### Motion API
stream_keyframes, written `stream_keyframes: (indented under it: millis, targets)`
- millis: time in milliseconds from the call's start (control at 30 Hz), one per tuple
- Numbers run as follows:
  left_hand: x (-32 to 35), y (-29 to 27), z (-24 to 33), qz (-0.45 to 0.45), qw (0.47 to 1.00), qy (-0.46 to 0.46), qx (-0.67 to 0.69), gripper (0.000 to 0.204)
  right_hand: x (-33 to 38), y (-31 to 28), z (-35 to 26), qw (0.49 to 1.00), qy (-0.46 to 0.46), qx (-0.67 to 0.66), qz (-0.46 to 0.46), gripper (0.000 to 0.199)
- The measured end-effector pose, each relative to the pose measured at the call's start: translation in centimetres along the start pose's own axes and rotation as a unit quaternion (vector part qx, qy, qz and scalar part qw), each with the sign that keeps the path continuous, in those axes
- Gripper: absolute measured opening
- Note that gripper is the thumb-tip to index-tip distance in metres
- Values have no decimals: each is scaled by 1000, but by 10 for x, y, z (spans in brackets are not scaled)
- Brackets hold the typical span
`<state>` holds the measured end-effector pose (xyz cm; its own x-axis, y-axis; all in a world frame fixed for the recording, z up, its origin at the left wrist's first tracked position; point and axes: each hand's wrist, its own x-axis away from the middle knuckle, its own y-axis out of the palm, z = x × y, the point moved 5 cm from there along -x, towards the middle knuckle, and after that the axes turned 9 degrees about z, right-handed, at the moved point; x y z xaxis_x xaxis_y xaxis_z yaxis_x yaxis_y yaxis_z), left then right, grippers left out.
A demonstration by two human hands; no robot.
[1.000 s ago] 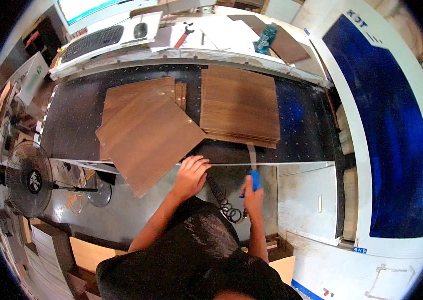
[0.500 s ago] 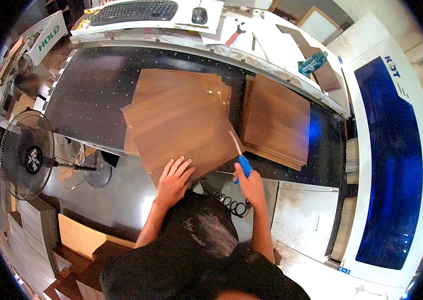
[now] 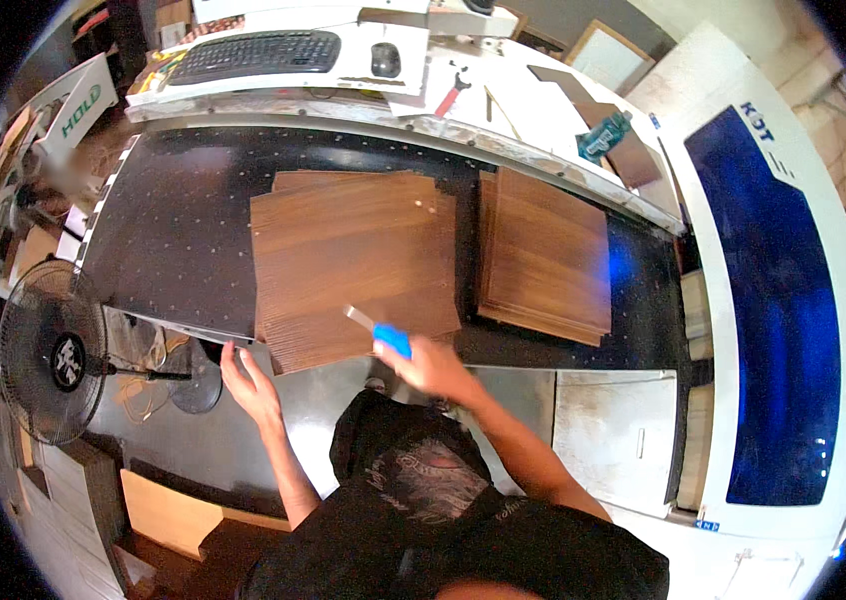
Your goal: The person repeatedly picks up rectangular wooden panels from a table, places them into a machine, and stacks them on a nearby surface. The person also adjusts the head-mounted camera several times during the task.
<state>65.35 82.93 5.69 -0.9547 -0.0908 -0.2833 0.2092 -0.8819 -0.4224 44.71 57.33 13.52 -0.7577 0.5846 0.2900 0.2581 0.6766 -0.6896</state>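
A stack of brown wood-grain boards [image 3: 343, 230] lies on the black table, its top board slightly askew over those beneath. My right hand [image 3: 435, 370] is closed round the blue handle of an air blow gun [image 3: 392, 340]. Its pale metal nozzle points up and left above the near part of the top board. My left hand [image 3: 255, 388] holds nothing, fingers apart, by the near left corner of the stack at the table's front edge. Whether its fingertips touch the edge I cannot tell.
Right of the stack stands a second pile of brown boards [image 3: 546, 250] on the black perforated table [image 3: 173, 220]. A keyboard [image 3: 255, 57], mouse [image 3: 386, 60] and teal bottle [image 3: 604, 136] rest behind. A fan [image 3: 53, 350] is at left, a white machine with a blue window [image 3: 778, 320] at right.
My left hand has come off the top board and moved left. The top board has turned squarer to the stack. My right hand has swung the air blow gun left over it.
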Motion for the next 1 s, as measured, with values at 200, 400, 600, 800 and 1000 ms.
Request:
stream_keyframes:
  millis: [200,400,600,800,1000]
  targets:
    - [-17,67,41,-123,960,211,-133,49,-7,-63,85,978,120,53,164,73]
    - [-19,114,56,-100,937,244,-229,59,130,-115,195,851,378,32,363,66]
    - [-4,167,86,-80,885,354,-294,67,247,-57,190,915,340,-203,83,58]
    - [70,255,157,-254,837,468,-127,62,332,-89,205,684,431,-309,502,54]
    - [156,330,223,-485,765,422,-47,61,292,-68,190,866,355,-326,136,49]
